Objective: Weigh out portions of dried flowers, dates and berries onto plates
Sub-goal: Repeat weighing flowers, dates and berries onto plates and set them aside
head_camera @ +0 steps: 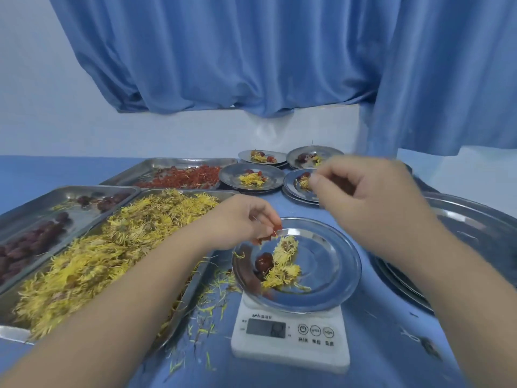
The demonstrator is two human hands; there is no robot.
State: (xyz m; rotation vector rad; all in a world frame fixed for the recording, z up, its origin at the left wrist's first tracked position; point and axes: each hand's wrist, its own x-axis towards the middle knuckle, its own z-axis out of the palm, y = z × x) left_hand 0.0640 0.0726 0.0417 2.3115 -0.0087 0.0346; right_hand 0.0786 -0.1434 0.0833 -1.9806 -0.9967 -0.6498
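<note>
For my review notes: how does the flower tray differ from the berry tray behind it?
The flower tray is heaped with yellow flowers hiding its floor; the berry tray holds a thin red layer with bare metal showing. The flower tray lies nearer the scale, petals spilled beside it; the berry tray lies farther back. Both are rectangular shiny metal trays.

Yellow dried flowers (112,247); dark red dates (28,245); red berries (181,176); silver plate (335,261); white scale (291,351); blue curtain (251,51).
</note>
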